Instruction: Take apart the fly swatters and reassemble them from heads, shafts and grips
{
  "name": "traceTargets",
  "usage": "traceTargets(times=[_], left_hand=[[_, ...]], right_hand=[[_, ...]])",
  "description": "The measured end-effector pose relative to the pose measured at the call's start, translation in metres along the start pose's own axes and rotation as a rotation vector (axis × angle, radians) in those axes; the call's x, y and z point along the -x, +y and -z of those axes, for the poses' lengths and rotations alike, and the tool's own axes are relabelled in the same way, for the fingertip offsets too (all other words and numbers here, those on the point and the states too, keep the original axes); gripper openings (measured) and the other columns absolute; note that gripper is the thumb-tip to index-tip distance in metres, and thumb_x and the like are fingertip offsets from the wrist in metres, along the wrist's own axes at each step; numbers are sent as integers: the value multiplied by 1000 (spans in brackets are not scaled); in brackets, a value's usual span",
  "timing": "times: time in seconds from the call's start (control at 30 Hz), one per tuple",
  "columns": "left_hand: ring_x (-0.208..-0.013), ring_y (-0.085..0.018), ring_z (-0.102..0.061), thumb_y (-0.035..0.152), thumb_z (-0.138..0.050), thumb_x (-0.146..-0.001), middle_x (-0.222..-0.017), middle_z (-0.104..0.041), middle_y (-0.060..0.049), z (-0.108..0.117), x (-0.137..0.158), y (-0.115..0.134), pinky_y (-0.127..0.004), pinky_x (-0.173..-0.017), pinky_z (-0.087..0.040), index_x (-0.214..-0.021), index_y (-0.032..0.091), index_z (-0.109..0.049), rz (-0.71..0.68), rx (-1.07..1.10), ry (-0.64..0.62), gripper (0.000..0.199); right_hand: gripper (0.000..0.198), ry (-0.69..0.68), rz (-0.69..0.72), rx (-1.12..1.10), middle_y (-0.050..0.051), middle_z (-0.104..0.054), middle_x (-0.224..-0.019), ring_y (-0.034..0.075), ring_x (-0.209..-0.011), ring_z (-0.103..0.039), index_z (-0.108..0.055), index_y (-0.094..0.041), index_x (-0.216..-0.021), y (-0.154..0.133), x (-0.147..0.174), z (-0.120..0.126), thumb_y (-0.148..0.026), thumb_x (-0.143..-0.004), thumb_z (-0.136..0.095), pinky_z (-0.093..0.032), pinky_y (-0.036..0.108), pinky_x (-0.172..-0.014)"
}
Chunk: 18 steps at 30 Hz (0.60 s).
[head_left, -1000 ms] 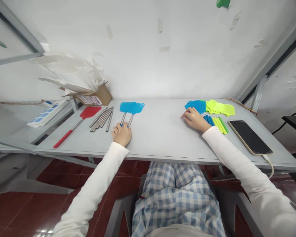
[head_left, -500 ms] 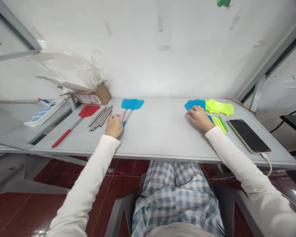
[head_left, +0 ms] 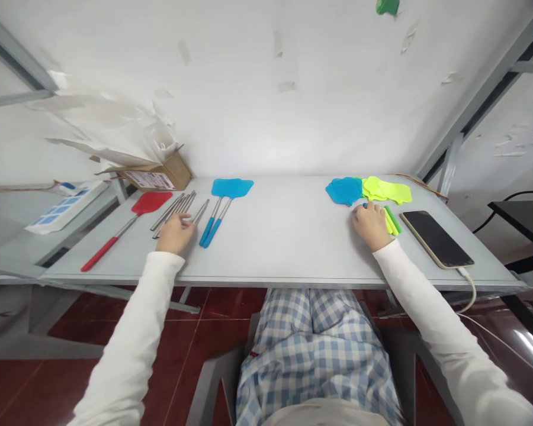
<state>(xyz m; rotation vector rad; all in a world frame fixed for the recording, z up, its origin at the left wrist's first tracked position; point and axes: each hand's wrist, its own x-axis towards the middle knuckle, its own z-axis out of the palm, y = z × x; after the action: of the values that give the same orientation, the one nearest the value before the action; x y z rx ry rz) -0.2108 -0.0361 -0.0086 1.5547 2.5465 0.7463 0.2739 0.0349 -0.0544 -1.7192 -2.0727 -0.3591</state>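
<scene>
My left hand (head_left: 175,232) is at the front end of the loose metal rods (head_left: 177,207), with fingers bent. One metal rod (head_left: 201,210) sticks out from its fingertips, apart from the others. To its right lie two blue fly swatters (head_left: 222,214) with blue handles. My right hand (head_left: 372,226) is closed over the small coloured tubes, a bit of blue tube (head_left: 365,205) showing at its fingertips. Beside it lie yellow and green tubes (head_left: 392,220), partly hidden by the hand. Behind sit blue swatter heads (head_left: 344,191) and yellow-green swatter heads (head_left: 386,189).
A red fly swatter (head_left: 151,202) lies at the left. Behind it stand an opened cardboard box (head_left: 175,171) and a white power strip (head_left: 68,207) on a side surface. A phone (head_left: 436,238) with a charging cable lies at the right. A wall closes off the back.
My left hand has moved left, away from the blue swatters, and their handles now show. My right hand has moved from the blue swatter heads down to the tubes. The view has shifted slightly.
</scene>
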Motion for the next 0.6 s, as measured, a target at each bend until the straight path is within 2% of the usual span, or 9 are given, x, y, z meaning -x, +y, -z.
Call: traceTargets(times=[0.13, 0.2, 0.27, 0.33, 0.4, 0.5, 0.6], left_hand=[[-72, -20, -58, 29, -59, -77, -84, -67, -6, 35, 23, 23, -37, -74, -52, -104, 18, -67, -20, 349, 6, 30], [-65, -14, -53, 32, -60, -79, -86, -67, -5, 45, 37, 44, -30, -64, -49, -104, 20, -68, -50, 662, -88, 30], [-61, -10, -49, 27, -62, -78, -85, -65, -5, 42, 48, 69, -25, -57, -44, -102, 20, -68, -35, 952, -247, 27], [-58, -8, -44, 19, -62, -76, -79, -59, -3, 26, 53, 93, -23, -52, -39, -98, 17, -69, -18, 1089, -423, 23], [-56, -5, -40, 15, -62, -78, -76, -55, -2, 0, 54, 113, -20, -49, -35, -96, 14, -69, 29, 1181, -561, 20], [-54, -3, -37, 15, -61, -84, -72, -49, 1, -42, 52, 136, -18, -47, -30, -94, 9, -68, 107, 1348, -682, 14], [-58, -4, -44, 18, -63, -86, -74, -53, 0, -73, 48, 155, -18, -54, -36, -94, 10, -67, 125, 1489, -756, 12]], right_hand=[[35, -112, -8, -128, 23, -59, -95, 33, -86, -54, -66, -8, -106, -1, -2, 0, -11, -81, -43, -41, 46, -79], [35, -68, -12, -130, 25, -57, -99, 34, -90, -53, -64, -6, -108, -2, -2, -1, -11, -81, -43, -41, 47, -80], [31, 9, -28, -99, 25, -56, -96, 36, -90, -51, -62, -5, -104, -2, -1, -3, -13, -81, -43, -40, 49, -79], [27, 48, -47, -66, 24, -56, -89, 36, -87, -50, -61, -6, -99, 0, 0, -5, -12, -80, -43, -40, 50, -77], [26, 55, -56, -52, 22, -56, -85, 34, -84, -50, -61, -7, -96, 2, 0, -6, -9, -79, -41, -40, 48, -76], [30, 55, -25, -103, 20, -58, -86, 31, -81, -51, -61, -9, -96, 4, -1, -4, -4, -77, -38, -41, 44, -76], [31, -28, 76, -278, 14, -59, -85, 27, -81, -53, -60, -14, -102, 0, -1, 1, -6, -78, -42, -43, 39, -76]])
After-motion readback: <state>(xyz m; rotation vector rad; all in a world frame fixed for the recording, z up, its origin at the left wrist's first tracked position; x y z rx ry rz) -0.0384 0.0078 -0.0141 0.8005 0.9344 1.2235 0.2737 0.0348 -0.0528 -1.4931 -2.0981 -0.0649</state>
